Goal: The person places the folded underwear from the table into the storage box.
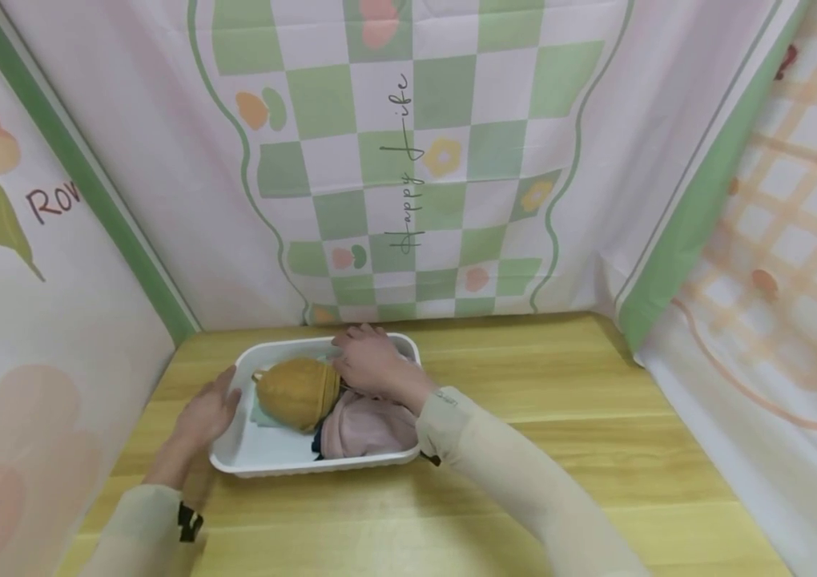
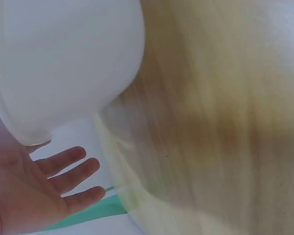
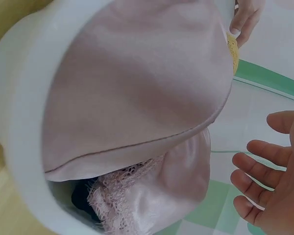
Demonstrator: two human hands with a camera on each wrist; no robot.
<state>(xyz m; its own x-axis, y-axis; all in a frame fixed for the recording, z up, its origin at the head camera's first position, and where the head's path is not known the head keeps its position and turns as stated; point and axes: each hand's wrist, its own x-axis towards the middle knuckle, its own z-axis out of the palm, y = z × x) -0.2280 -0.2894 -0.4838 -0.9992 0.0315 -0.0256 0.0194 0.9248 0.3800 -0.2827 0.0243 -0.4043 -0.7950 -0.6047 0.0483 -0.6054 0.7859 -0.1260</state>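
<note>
A white plastic tray (image 1: 253, 449) holds folded bras. The mustard bra (image 1: 296, 393), its cup domed upward, lies left of a pink satin bra (image 1: 372, 430) with lace edging (image 3: 120, 196). Pale green fabric (image 1: 263, 415) shows under the mustard one, and a dark piece (image 1: 317, 441) peeks out beside the pink one. My left hand (image 1: 207, 413) rests against the tray's left rim; the left wrist view shows its fingers extended beneath the rim. Over the tray's back right part is my right hand (image 1: 372, 361), beside the mustard bra, fingers spread and slightly bent in the right wrist view.
The tray stands on a wood-grain table (image 1: 524, 481), near its back edge. Behind it hangs a green-and-white checked curtain (image 1: 444, 160). Printed fabric walls, the left one (image 1: 34, 320) with flowers, flank the table on both sides.
</note>
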